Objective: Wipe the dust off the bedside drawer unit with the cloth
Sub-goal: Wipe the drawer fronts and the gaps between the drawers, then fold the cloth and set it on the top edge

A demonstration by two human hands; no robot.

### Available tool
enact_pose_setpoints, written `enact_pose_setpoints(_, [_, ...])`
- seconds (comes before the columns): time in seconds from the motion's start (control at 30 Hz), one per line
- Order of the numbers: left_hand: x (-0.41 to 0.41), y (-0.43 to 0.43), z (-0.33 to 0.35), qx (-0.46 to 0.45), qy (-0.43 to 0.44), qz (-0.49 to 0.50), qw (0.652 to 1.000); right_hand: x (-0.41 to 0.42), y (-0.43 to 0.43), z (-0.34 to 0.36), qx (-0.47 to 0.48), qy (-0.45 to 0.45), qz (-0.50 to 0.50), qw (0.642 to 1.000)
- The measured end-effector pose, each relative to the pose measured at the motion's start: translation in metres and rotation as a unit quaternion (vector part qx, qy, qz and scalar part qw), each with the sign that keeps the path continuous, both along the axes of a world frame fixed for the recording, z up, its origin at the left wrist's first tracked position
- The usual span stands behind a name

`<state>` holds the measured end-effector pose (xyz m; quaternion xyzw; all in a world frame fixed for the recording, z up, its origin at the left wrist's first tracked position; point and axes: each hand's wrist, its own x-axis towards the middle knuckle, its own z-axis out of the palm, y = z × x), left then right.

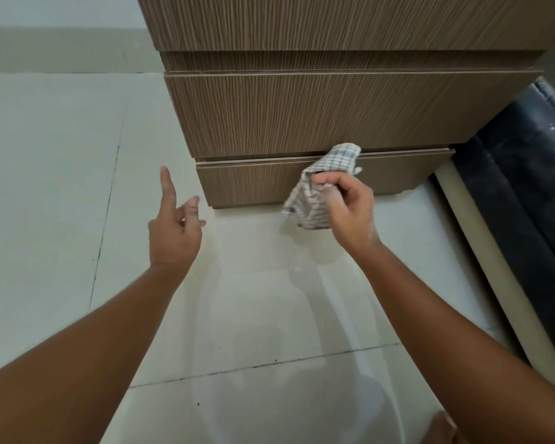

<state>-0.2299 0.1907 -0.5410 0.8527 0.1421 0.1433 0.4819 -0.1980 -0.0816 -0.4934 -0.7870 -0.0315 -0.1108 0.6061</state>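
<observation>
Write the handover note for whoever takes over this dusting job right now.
Right hand: shut on the checked cloth, whose top end is up at the seam between the middle and bottom drawer fronts of the drawer unit.
Left hand: open, holding nothing, over the floor tiles left of the unit.
Done: cannot tell which faces are already wiped.
Left: finish that seam and the bottom drawer front; check the other faces for dust.

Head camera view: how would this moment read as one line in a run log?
step: wiping | right hand: grips checked cloth at bottom drawer's top edge | left hand: open, empty, off drawer unit | floor: pale tiles
</observation>
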Motion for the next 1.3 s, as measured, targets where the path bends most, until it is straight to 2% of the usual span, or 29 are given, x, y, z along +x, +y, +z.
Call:
enact_pose_setpoints(0.07, [-0.006,-0.005,-0.002,-0.093,0.039,0.056,0.993,0.002,0.008,0.008,-0.011,0.039,0.064,0.997])
enact_pose_setpoints(0.1, [-0.005,-0.011,0.0,-0.12,0.077,0.049,0.989,0.002,0.012,0.012,-0.011,0.051,0.088,0.995])
enact_pose_setpoints(0.17, [-0.001,-0.024,0.013,-0.18,0.197,-0.032,0.963,0.002,0.015,0.02,0.014,0.077,0.112,0.991])
enact_pose_setpoints(0.23, [0.007,-0.034,0.034,-0.269,0.345,-0.142,0.888,0.003,0.015,0.029,0.042,0.101,0.115,0.987])
enact_pose_setpoints(0.27, [0.012,-0.036,0.044,-0.311,0.387,-0.187,0.848,0.003,0.014,0.033,0.045,0.107,0.114,0.987])
enact_pose_setpoints(0.3, [0.016,-0.037,0.051,-0.342,0.399,-0.231,0.819,0.004,0.013,0.036,0.049,0.112,0.116,0.986])
enact_pose_setpoints(0.33, [0.019,-0.039,0.058,-0.358,0.388,-0.27,0.805,0.005,0.012,0.039,0.054,0.118,0.121,0.984])
enact_pose_setpoints(0.43, [0.025,-0.046,0.073,-0.339,0.327,-0.342,0.813,0.007,0.009,0.049,0.063,0.141,0.152,0.976])
enact_pose_setpoints(0.5, [0.03,-0.049,0.08,-0.304,0.313,-0.355,0.827,0.01,0.004,0.057,0.027,0.165,0.176,0.97])
enact_pose_setpoints(0.6, [0.035,-0.048,0.089,-0.23,0.311,-0.355,0.851,0.017,-0.007,0.072,-0.125,0.23,0.223,0.939])
enact_pose_setpoints(0.67, [0.037,-0.046,0.09,-0.192,0.306,-0.36,0.86,0.02,-0.009,0.078,-0.248,0.236,0.255,0.904])
enact_pose_setpoints(0.7, [0.037,-0.046,0.091,-0.181,0.303,-0.365,0.862,0.02,-0.008,0.08,-0.277,0.23,0.266,0.894])
enact_pose_setpoints(0.77, [0.038,-0.047,0.094,-0.157,0.292,-0.373,0.867,0.022,-0.005,0.08,-0.264,0.221,0.265,0.901])
enact_pose_setpoints(0.87, [0.037,-0.054,0.102,-0.135,0.285,-0.389,0.865,0.025,-0.006,0.082,-0.155,0.266,0.246,0.919])
enact_pose_setpoints(0.97, [0.035,-0.06,0.106,-0.145,0.271,-0.383,0.871,0.027,-0.008,0.089,-0.047,0.298,0.241,0.922])
enact_pose_setpoints(1.07, [0.034,-0.063,0.106,-0.171,0.247,-0.355,0.885,0.027,-0.01,0.096,0.001,0.312,0.222,0.924])
enact_pose_setpoints(1.2, [0.031,-0.067,0.115,-0.212,0.227,-0.363,0.878,0.027,-0.013,0.104,-0.055,0.258,0.181,0.947])
enact_pose_setpoints(1.3, [0.031,-0.064,0.118,-0.22,0.233,-0.341,0.884,0.02,-0.013,0.115,-0.17,0.225,0.243,0.928])
